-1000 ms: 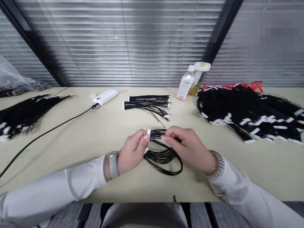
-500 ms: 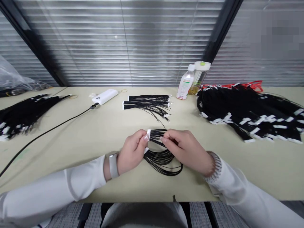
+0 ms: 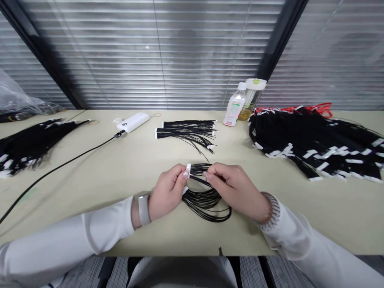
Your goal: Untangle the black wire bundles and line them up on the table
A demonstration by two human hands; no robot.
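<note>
Between my hands a black wire harness (image 3: 205,199) is bent into a loop, with white connectors at its ends. My left hand (image 3: 168,191) pinches the upper white connector (image 3: 189,171) between thumb and fingers, and a second white connector (image 3: 185,191) sits just below, against the same fingers. My right hand (image 3: 237,188) is closed on the black wires a short way right of the connector; its fingertips partly hide them. The loop's lower wires hang beneath my right hand, close over the table.
Behind my hands lie flat black wire harnesses (image 3: 187,131). A large harness pile (image 3: 312,140) covers the right side, another pile (image 3: 33,142) the left. A white power bank (image 3: 133,122) with a black cable, a bottle (image 3: 235,107) and a lidded cup (image 3: 253,96) stand near the blinds.
Hardly anything differs. Both hands keep their grip on the harness in the same place, and the whole view has shifted by only a few pixels.
</note>
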